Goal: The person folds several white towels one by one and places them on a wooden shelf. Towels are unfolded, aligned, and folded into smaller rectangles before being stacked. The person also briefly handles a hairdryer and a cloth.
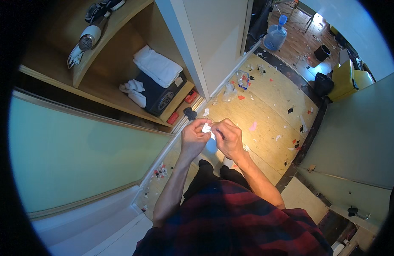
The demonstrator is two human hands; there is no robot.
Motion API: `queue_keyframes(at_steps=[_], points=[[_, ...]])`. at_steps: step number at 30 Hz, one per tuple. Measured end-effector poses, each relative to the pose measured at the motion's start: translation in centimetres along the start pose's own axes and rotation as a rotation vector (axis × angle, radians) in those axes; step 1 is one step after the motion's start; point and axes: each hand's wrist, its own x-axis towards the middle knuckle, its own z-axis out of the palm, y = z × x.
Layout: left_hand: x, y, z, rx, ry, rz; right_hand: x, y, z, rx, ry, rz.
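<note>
Above the floor in front of my body, my left hand [194, 139] and my right hand [229, 138] meet with bent fingers around a small white piece [206, 128], which looks like paper. Fingertips of both hands pinch it, so much of it is hidden. Just beneath the hands shows a blue shape [212, 146]; whether it touches them I cannot tell. Below my wrists are my dark-trousered legs [206, 174].
Paper and plastic scraps litter the wooden floor [267, 112]. To the left, an open cabinet holds a dark safe [160, 99], a folded white towel [158, 66] and a hair dryer [90, 36]. A water-cooler bottle [275, 37] stands past the doorway, near a yellow box [342, 81].
</note>
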Motion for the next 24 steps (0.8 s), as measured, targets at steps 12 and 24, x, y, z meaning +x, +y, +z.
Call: queue_keyframes(at_steps=[12,24], points=[[-0.4,0.6,-0.2,0.057,-0.104,-0.019,0.3,0.1,-0.2,-0.019,0.046,-0.040],[-0.7,1.1,-1.4,0.212,0.078,0.211,0.4,1.7,-3.6,-0.041,0.124,0.102]])
